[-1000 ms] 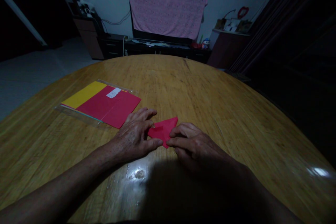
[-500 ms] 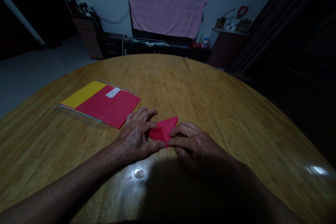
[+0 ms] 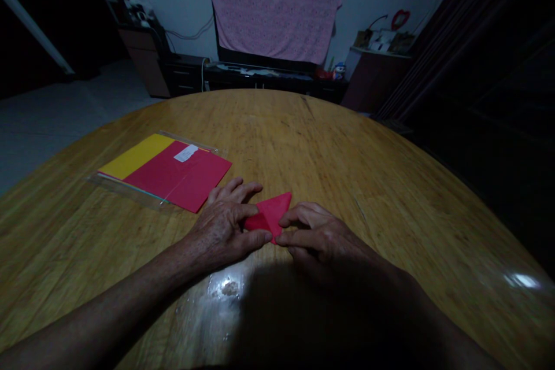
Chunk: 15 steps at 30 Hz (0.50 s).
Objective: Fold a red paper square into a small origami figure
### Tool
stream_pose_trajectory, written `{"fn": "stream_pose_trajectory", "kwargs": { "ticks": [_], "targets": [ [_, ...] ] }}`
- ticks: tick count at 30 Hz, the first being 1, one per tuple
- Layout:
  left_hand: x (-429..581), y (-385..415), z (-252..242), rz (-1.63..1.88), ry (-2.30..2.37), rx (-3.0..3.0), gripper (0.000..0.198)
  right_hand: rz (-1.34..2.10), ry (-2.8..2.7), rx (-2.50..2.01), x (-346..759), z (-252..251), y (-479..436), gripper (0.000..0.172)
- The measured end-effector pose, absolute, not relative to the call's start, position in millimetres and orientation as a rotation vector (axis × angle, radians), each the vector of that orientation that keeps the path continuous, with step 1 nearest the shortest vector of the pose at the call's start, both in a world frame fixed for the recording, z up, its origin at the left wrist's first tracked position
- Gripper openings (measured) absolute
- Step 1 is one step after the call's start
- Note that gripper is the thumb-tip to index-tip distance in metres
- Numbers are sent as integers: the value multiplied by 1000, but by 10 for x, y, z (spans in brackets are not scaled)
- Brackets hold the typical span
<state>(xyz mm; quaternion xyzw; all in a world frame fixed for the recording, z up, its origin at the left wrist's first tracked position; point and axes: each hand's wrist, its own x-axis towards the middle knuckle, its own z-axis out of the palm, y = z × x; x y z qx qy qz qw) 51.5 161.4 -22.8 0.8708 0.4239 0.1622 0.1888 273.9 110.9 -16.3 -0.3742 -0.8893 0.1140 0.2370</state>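
A small folded piece of red paper (image 3: pixel 277 211) lies on the wooden table between both hands, one pointed corner facing away from me. My left hand (image 3: pixel 225 222) holds its left side down: the thumb lies along the near edge and the index finger rests on top, while the other fingers spread toward the far side. My right hand (image 3: pixel 321 237) is closed at the right edge, its fingertips and thumb gathered on the near right corner. Fingers cover the paper's left part.
To the left lies a clear plastic packet of coloured paper sheets (image 3: pixel 182 179), red and yellow on top, close to my left fingers. The round wooden table (image 3: pixel 347 150) reaches to a low black cabinet (image 3: pixel 186 78). A pink cloth (image 3: pixel 277 11) hangs behind it.
The hands and the red paper have shifted only very slightly. Both hands stay on the paper, and the packet lies where it was.
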Motion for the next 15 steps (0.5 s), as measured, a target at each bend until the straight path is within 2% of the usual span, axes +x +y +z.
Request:
{"fn": "stream_pose_trajectory", "kwargs": {
  "ticks": [15],
  "targets": [
    [537,1601,-208,447,1198,2500,28,298,-2439,-1023,2740,-159,1099,24]
  ]
}}
